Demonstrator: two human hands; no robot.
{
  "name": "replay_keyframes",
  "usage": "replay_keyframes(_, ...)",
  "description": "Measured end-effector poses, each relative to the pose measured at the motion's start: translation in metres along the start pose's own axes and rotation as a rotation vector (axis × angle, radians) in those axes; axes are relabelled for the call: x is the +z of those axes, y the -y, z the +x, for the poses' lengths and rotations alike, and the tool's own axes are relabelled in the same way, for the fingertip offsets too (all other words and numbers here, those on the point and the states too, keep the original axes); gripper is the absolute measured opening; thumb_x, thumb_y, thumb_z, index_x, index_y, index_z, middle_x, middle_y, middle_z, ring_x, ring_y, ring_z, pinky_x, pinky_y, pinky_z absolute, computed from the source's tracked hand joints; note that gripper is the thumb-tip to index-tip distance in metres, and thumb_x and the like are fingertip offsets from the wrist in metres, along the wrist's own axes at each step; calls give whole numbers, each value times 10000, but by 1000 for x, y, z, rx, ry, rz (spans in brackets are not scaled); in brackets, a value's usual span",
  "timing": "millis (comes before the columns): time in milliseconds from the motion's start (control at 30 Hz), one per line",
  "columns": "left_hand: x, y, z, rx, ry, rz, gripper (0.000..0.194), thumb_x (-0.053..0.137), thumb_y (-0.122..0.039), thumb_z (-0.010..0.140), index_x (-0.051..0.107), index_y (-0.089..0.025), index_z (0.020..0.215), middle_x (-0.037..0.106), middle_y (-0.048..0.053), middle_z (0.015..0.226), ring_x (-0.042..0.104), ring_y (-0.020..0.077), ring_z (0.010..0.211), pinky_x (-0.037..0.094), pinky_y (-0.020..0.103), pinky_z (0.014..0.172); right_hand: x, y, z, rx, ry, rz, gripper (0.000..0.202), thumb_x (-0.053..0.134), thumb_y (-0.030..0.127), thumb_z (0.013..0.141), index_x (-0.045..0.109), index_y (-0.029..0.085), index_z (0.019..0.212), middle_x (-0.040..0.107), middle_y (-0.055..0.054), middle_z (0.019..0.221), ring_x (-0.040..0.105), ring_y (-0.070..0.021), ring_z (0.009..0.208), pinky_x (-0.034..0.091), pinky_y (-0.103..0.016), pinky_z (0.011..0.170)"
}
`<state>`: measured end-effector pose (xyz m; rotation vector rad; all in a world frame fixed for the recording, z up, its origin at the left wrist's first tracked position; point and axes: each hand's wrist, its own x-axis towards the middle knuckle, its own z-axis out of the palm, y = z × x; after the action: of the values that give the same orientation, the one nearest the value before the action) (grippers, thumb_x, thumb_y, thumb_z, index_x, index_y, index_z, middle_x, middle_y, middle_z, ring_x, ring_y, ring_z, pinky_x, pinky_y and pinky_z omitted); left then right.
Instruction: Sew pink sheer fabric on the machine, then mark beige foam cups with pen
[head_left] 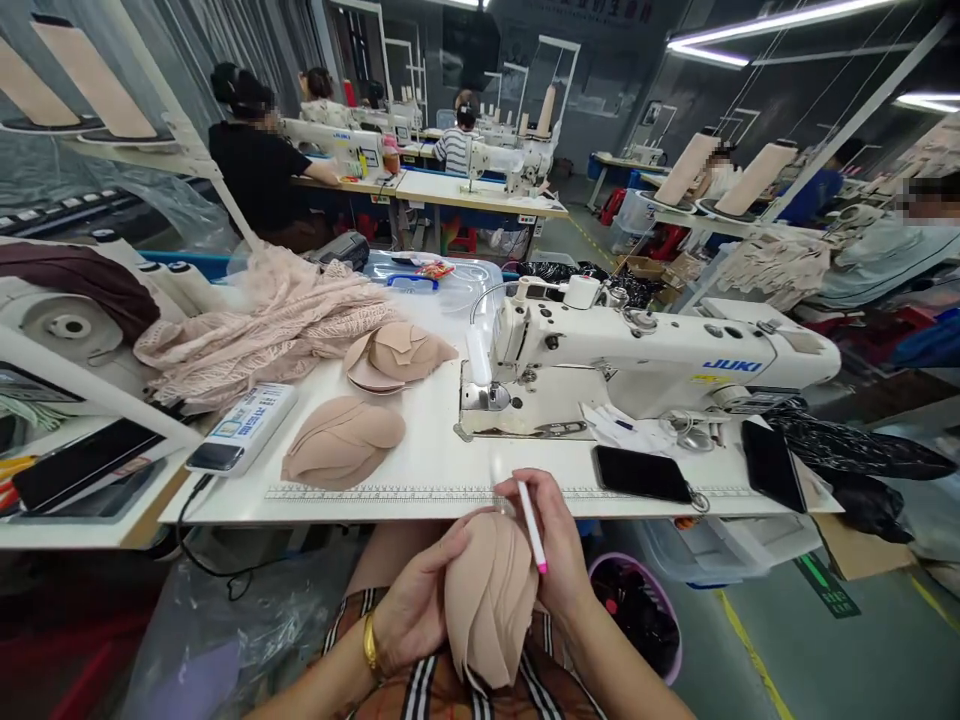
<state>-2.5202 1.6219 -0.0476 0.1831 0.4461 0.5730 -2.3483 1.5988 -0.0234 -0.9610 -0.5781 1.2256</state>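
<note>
Over the lap, a stack of beige molded cups is held between both hands. My left hand wraps round the stack's left side, thumb on top. My right hand is at its right edge and holds a white pen with a pink tip pointing down. Two more piles of beige cups lie on the white table, a nearer pile and a farther pile. A white sewing machine stands to their right.
Pink lace fabric is heaped at the left, behind a white box. A black phone lies near the table's front edge, another phone farther right. A purple-rimmed bin stands below. Other people sit at machines beyond.
</note>
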Motion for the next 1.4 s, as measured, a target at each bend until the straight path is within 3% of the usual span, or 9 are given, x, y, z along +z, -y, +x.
replay_keyframes(100,17,5,10,131,-130,18,394,734,-308,941,709,-205,1321,723,108,1340,632,309,1292,376,442,1211,-20,28,-1,-212,52,-288,252,669,522,1003,717,280,1053,693,-33,960,619,-226,869,490,-340,795)
replay_keyframes(200,34,6,16,281,-194,52,494,772,-314,908,649,-216,1376,700,111,1380,642,301,1261,430,433,1160,-37,46,-13,-348,265,-672,99,705,376,992,745,288,1010,653,-28,880,596,-234,839,464,-353,776)
replay_keyframes(433,54,16,39,420,-242,53,614,764,-329,921,522,-264,1482,678,90,1398,664,276,1221,495,406,1100,-50,39,-23,-628,323,-1063,128,660,209,987,669,261,870,651,-24,800,573,-216,735,404,-350,690)
replay_keyframes(733,53,23,43,484,-236,-19,573,780,-415,919,585,-286,1443,644,65,1469,536,304,1419,439,428,1192,-39,24,-23,-573,-50,-760,214,657,285,1007,645,263,795,549,2,729,526,-199,669,390,-341,645)
replay_keyframes(900,52,14,36,492,-240,-43,532,796,-309,907,631,-278,1411,695,45,1403,575,272,1391,422,395,1224,-37,3,-38,-569,51,-778,85,719,296,964,777,306,903,660,-44,818,582,-256,791,442,-395,744)
replay_keyframes(1033,44,-7,19,435,-239,-52,497,785,-290,910,661,-244,1388,723,65,1368,592,296,1381,397,424,1248,-35,5,-35,-464,-101,-486,168,715,435,982,802,314,1059,733,-64,964,633,-275,941,461,-423,886)
replay_keyframes(1133,34,-22,2,249,-194,-104,426,789,-335,904,722,-180,1295,763,90,1283,608,332,1358,403,445,1240,-10,4,-20,-253,-173,-70,298,765,533,920,752,313,1121,769,-62,1173,632,-289,1181,418,-455,1062)
replay_keyframes(1233,18,-37,-15,44,-116,-130,393,745,-402,938,758,-134,1225,773,124,1250,619,346,1338,404,443,1230,29,-12,-9,-71,-118,166,332,817,458,878,698,324,1158,745,-42,1308,629,-267,1237,423,-444,1087)
replay_keyframes(1400,-15,-73,-40,34,-21,-91,320,716,-253,956,749,-201,1270,725,89,1369,648,268,1287,380,421,1231,85,-52,-3,-2,-167,350,224,794,341,873,692,325,1072,778,14,1065,688,-224,1097,487,-405,1043)
